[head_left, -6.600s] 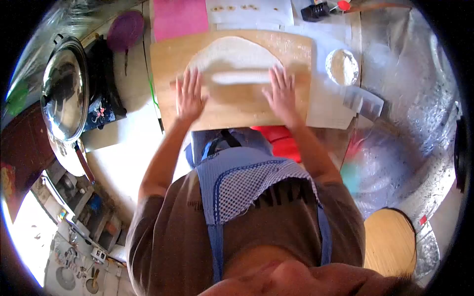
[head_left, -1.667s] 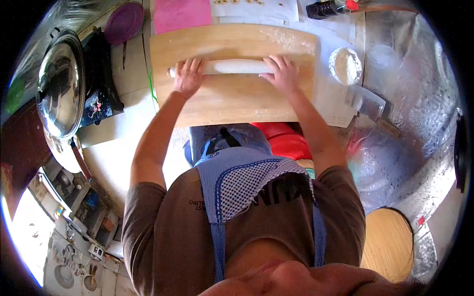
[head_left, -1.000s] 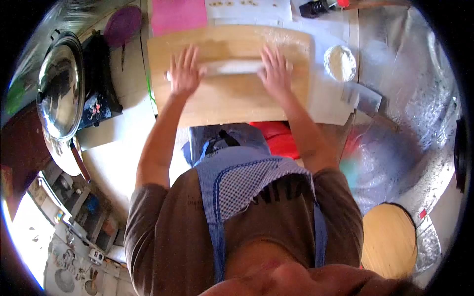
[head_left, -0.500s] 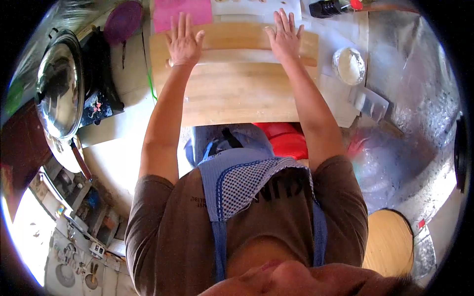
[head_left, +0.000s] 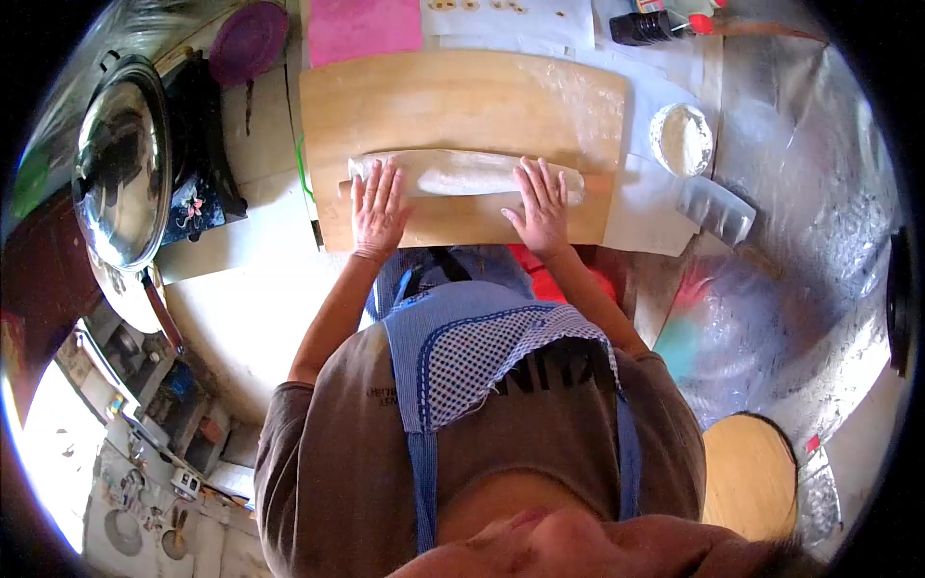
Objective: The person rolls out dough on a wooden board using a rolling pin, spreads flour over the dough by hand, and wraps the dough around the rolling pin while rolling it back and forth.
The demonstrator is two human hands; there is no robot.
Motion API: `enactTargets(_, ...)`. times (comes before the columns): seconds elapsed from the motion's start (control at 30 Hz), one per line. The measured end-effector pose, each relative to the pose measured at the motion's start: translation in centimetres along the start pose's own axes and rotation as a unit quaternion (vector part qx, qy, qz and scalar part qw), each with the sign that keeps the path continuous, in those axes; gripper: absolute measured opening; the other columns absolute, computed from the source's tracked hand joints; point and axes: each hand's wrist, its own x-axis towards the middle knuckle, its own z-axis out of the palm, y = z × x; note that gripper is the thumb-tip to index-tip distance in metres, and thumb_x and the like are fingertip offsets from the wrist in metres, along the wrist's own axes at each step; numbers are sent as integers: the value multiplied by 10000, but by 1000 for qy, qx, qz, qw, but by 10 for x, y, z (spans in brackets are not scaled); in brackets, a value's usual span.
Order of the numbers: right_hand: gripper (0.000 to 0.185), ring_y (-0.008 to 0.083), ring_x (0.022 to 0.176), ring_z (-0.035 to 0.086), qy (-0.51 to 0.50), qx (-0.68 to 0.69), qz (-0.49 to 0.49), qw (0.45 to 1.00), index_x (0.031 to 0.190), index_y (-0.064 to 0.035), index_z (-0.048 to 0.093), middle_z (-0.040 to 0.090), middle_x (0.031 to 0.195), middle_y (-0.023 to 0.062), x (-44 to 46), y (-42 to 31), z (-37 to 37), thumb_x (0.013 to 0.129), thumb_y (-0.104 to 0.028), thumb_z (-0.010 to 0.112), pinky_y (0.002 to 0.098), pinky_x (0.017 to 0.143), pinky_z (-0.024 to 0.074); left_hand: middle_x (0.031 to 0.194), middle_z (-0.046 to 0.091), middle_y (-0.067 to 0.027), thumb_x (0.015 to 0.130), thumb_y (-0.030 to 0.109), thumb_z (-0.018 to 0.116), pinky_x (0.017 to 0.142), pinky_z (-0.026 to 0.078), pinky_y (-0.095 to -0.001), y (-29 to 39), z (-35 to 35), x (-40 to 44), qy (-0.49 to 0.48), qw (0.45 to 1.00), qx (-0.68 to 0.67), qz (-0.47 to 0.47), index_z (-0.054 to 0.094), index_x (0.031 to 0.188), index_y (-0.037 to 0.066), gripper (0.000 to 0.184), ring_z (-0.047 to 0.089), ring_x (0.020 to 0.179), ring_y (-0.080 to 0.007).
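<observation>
A sheet of pale dough (head_left: 461, 173) is wrapped around a long wooden rolling pin (head_left: 596, 182), whose bare ends stick out at both sides. It lies crosswise on a wooden board (head_left: 453, 96), close to the board's near edge. My left hand (head_left: 379, 217) rests flat over the left part of the roll, fingers stretched forward. Over the right part lies my right hand (head_left: 541, 214), also open, with its thumb spread inward. Both palms are toward the board, and neither hand is wrapped around the pin.
Right of the board stands a bowl of white flour (head_left: 682, 140), beside a clear plastic scraper (head_left: 718, 210). Behind are a pink sheet (head_left: 364, 27), spotted white paper (head_left: 511, 19) and a dark bottle (head_left: 641, 29). A lidded metal pan (head_left: 120, 164) sits left.
Both hands have come back toward my body from the board's far side. The dough-wrapped rolling pin now lies near the close edge, and the far part of the board is uncovered.
</observation>
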Motion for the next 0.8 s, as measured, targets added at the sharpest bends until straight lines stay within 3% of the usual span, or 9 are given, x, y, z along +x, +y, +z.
enactTargets(0.1,810,320,1390,394,49,4,-21,999,1388,-122,500,435,1491,96,18,20,1,673,-261,855,514,1132,301,1447,474,-89,804,327,739,1195,240,-526,-23,2,6,74,996,40,24,484,1403,110,686,385,1404,-286)
enactTargets(0.2,808,311,1226,516,117,-13,7,993,1293,-120,554,543,1319,97,29,43,-7,569,-209,900,476,1031,393,1358,511,-116,802,306,745,1176,288,-507,-36,-6,9,49,998,21,-18,505,1353,92,638,434,1328,-325)
enactTargets(0.33,816,321,1239,508,114,40,-52,991,1282,-132,570,550,1326,104,63,78,-21,554,-247,921,466,1022,408,1320,520,-141,818,286,741,1113,356,-497,-56,-16,32,49,996,-57,-47,501,1335,59,614,452,1272,-375)
enactTargets(0.43,838,307,1264,495,88,64,17,994,1333,-153,530,541,1332,83,89,94,-33,602,-329,901,501,1040,395,1298,528,-140,817,301,745,1050,389,-499,-65,-23,55,75,995,-50,-37,496,1339,63,626,470,1230,-378)
enactTargets(0.47,797,308,1252,511,62,-26,-12,998,1341,-144,523,542,1314,98,82,90,-39,646,-292,884,486,1020,420,1285,535,-133,811,301,749,1038,396,-490,-66,-26,62,65,997,-28,-14,494,1344,75,633,479,1213,-370)
enactTargets(0.6,727,310,1237,521,44,-74,-2,996,1315,-136,526,548,1284,102,71,88,-42,683,-256,865,458,1000,439,1247,559,-97,788,293,762,1017,412,-456,-67,-32,69,-6,999,35,17,493,1355,120,651,513,1160,-318)
enactTargets(0.7,656,315,1176,564,28,-1,-34,999,1282,-120,526,565,1239,105,72,100,-57,719,-221,846,434,961,474,1265,570,-102,806,291,759,1008,419,-448,-79,-52,78,-94,995,30,28,487,1368,123,647,526,1181,-315)
enactTargets(0.77,597,323,1093,607,-94,160,-8,983,1240,-102,528,586,1155,118,68,101,-84,734,-188,832,426,930,500,1306,563,-136,859,332,727,1028,417,-456,-89,-74,83,-194,977,-57,65,490,1365,101,604,509,1243,-341)
enactTargets(0.8,572,345,1080,629,-122,143,-36,981,1271,-82,546,619,1178,154,67,97,-99,774,-195,806,415,942,507,1406,515,-167,908,386,680,1097,386,-459,-71,-112,102,-321,944,-80,20,485,1385,81,599,446,1339,-355)
